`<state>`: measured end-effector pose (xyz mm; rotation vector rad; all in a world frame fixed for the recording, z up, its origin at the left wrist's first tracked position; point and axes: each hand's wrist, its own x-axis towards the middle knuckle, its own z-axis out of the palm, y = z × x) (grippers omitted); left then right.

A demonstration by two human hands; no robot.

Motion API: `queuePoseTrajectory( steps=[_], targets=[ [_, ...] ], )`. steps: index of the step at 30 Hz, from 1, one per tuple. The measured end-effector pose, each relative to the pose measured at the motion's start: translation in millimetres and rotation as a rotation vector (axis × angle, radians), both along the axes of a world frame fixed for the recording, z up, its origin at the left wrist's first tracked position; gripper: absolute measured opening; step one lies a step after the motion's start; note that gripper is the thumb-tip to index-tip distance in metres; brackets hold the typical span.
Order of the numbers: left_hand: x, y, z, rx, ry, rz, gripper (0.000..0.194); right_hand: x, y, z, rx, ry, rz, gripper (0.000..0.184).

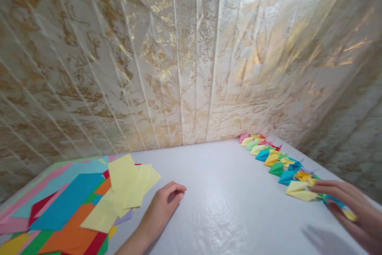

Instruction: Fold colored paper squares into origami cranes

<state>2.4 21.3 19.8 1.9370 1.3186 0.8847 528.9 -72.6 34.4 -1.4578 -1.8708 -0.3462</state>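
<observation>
My left hand point(165, 203) rests on the white table with its fingers loosely curled and nothing visible between thumb and forefinger. Just left of it lie pale yellow paper sheets point(131, 181) on top of a spread of coloured paper. Over at the right edge, my right hand point(355, 209) reaches across the near end of a row of origami pieces that look like cranes. Its fingertips touch a pale yellow origami piece point(300, 191). Between its extended fingers and thumb, a blue and yellow piece point(337, 201) shows, partly hidden by the hand.
The origami row runs back along the table's right side, with a blue piece point(286, 178), a green piece point(276, 169) and a pink piece point(243, 137). Orange paper point(70, 233) and blue paper point(68, 199) lie at left. A shiny gold-patterned curtain point(185, 56) hangs behind the table point(209, 207).
</observation>
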Motion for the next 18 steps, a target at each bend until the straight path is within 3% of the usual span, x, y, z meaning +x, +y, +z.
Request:
queuePoseTrajectory(
  steps=[2, 4, 6, 9, 11, 13, 18],
  targets=[
    [-9.2, 4.9, 2.7, 0.014, 0.031, 0.026, 0.023, -84.7, 28.1, 9.3, -0.037, 0.004, 0.178, 0.019],
    [-29.5, 15.5, 4.5, 0.035, 0.075, 0.071, 0.024, -173.3, 51.3, 13.0, -0.145, 0.013, 0.424, 0.028],
    [-61.6, 29.5, 5.9, 0.057, 0.14, 0.133, 0.029, -252.0, 69.1, 7.9, -0.248, 0.046, 0.658, 0.033],
    [-122.9, 48.5, 5.5, 0.094, 0.272, 0.253, 0.048, -335.6, 86.2, -12.2, -0.311, 0.081, 0.82, 0.039],
    [-161.7, 55.8, 1.2, 0.096, 0.375, 0.337, 0.062, -366.4, 92.8, -27.0, -0.384, 0.1, 0.87, 0.046],
    [-190.9, 59.2, -7.1, 0.096, 0.452, 0.373, 0.064, -380.0, 96.5, -38.3, -0.446, 0.177, 0.867, 0.049],
    [-216.1, 60.5, -30.2, 0.13, 0.56, 0.384, 0.053, -372.9, 96.5, -46.6, -0.525, 0.234, 0.843, 0.045]
  ],
)
